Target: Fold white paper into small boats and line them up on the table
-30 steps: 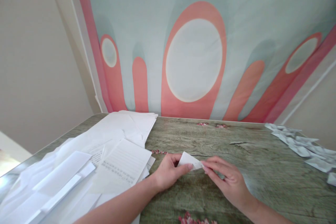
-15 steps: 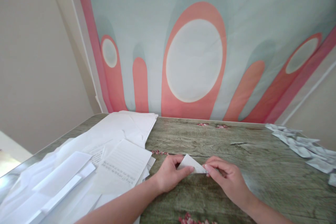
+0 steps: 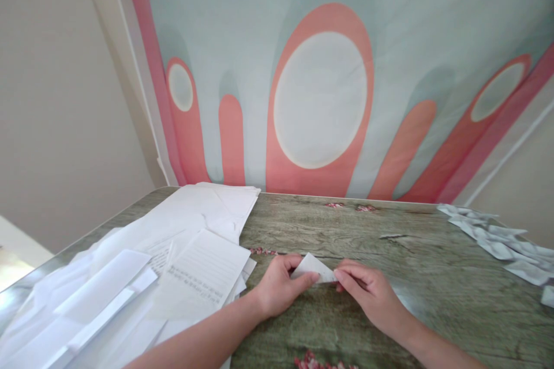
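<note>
A small folded piece of white paper [image 3: 310, 266], pointed at the top, is held between my two hands just above the wood-patterned table [image 3: 372, 323]. My left hand [image 3: 281, 285] pinches its left part, thumb in front and fingers behind. At the paper's right corner, the thumb and fingertips of my right hand [image 3: 367, 288] are closed together. Part of the paper is hidden behind the left thumb and fingers.
Loose white sheets [image 3: 173, 207] spread over the table's left side, with a lined, partly written sheet [image 3: 212, 262] on top. Several folded white paper pieces [image 3: 497, 242] lie in a row at the far right. A patterned covering [image 3: 242, 23] rises behind the table.
My right fingers have shifted slightly left along the paper's right corner. The left hand keeps its hold, nearly still.
</note>
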Demonstrator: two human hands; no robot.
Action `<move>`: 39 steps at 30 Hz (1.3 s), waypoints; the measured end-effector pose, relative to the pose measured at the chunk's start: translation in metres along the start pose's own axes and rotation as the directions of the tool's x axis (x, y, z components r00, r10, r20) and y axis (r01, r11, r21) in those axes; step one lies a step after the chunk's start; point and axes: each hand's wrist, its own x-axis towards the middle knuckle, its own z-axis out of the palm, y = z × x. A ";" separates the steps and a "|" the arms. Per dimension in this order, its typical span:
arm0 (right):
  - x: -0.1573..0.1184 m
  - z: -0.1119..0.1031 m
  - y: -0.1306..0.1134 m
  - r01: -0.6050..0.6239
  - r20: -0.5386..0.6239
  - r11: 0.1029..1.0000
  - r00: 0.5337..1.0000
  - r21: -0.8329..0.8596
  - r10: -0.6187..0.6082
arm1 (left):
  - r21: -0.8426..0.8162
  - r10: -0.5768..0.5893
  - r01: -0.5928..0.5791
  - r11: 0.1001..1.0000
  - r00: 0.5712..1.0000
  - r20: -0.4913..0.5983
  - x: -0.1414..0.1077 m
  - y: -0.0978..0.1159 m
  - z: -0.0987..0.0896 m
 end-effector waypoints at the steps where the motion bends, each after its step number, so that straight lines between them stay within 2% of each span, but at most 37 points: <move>1: 0.000 0.000 0.000 0.017 0.000 1.000 1.000 -0.018 -0.017 | 0.009 0.002 -0.002 1.000 1.000 -0.007 0.000 0.000 0.000; 10: -0.002 0.000 0.003 0.108 0.001 0.976 0.994 -0.187 -0.109 | 0.050 0.041 -0.041 0.998 0.999 -0.003 -0.002 0.001 0.001; 14: -0.004 0.002 0.006 0.126 -0.019 0.955 0.991 -0.268 -0.136 | 0.057 0.024 -0.024 0.998 1.000 0.002 -0.002 0.003 0.001; 22: -0.002 0.000 0.001 0.133 0.035 0.981 0.991 -0.140 -0.130 | 0.055 0.015 -0.015 0.998 1.000 -0.009 -0.001 0.005 0.000; 27: 0.001 -0.002 0.002 0.048 0.010 0.991 0.999 -0.122 -0.047 | -0.019 -0.009 0.009 1.000 1.000 -0.017 0.000 0.005 0.002; 31: 0.003 -0.004 0.011 -0.095 -0.084 0.995 0.992 -0.031 0.092 | -0.281 -0.047 0.018 0.959 0.994 -0.098 0.003 -0.004 0.005; 34: 0.006 -0.006 0.017 -0.159 -0.128 0.987 0.978 0.034 0.162 | -0.406 -0.083 0.005 0.914 0.981 -0.176 0.008 -0.011 0.005; 39: 0.007 -0.007 0.015 -0.177 -0.144 0.982 0.972 0.070 0.186 | -0.398 -0.134 0.030 0.917 0.962 -0.236 0.010 -0.013 0.002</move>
